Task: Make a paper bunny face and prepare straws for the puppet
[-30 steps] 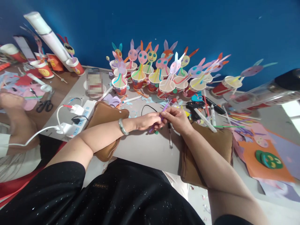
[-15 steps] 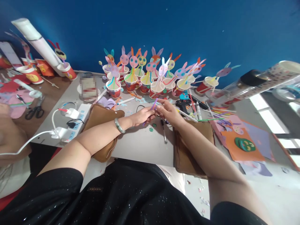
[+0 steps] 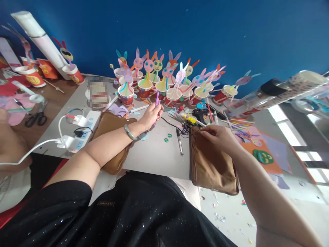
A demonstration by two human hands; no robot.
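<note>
My left hand [image 3: 151, 116] is closed around thin purple strips [image 3: 157, 98], which stick up above the fist. Beneath its wrist a small blue patterned round piece [image 3: 143, 136] shows in part. To the right, the fingers of my right hand [image 3: 216, 135] are pinched together at the black handles of a pair of scissors [image 3: 189, 128], over the edge of a brown cloth pad [image 3: 214, 164]. The scissors' blades point away to the left. Between the hands lie a pen [image 3: 179, 142] and two small green discs [image 3: 168, 138]. Another brown pad [image 3: 113, 137] lies under my left forearm.
Paper cups [image 3: 145, 87] with rabbit-faced figures line the blue wall. A glue gun [image 3: 202, 115] and markers lie before them. Left are a power strip [image 3: 88, 130] and a co-worker's arm [image 3: 14, 140]. Coloured paper [image 3: 272, 149] and a clear tube [image 3: 252, 99] are at right.
My hands have come apart. The left moved slightly left and up with the purple strips; the right let go of them and moved right to the scissors.
</note>
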